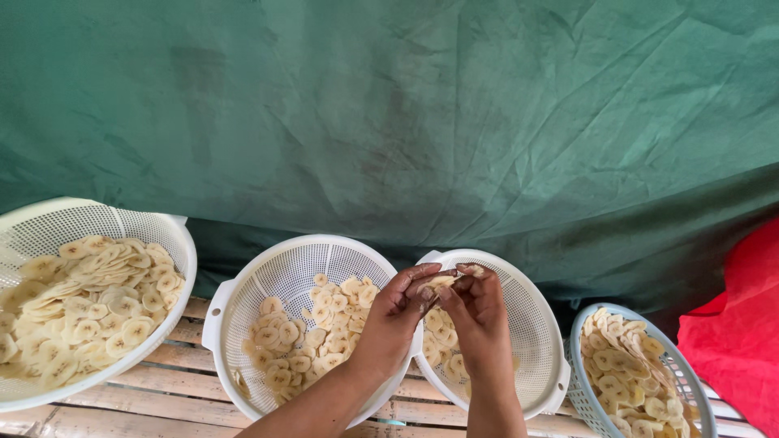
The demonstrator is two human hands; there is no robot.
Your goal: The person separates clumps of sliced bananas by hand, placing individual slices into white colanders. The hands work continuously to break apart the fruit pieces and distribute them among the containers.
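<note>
A banana slice (439,282) is pinched between the fingertips of the left hand (395,312) and the right hand (479,312), up over the gap between two white baskets. The left white basket (243,288) sits at 9 o'clock from the hands and the right white basket (540,324) at 3 o'clock, both with slices inside. A big white basket (49,219) full of slices is far out at 9 o'clock, a blue basket (690,389) at 4 o'clock, and a green cloth (406,105) hangs at 12 o'clock.

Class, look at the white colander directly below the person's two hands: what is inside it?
Pale banana slices lie inside the white colander. The left hand and right hand above it hold a slice and cover part of the bowl, so the pile there is hidden.
</note>
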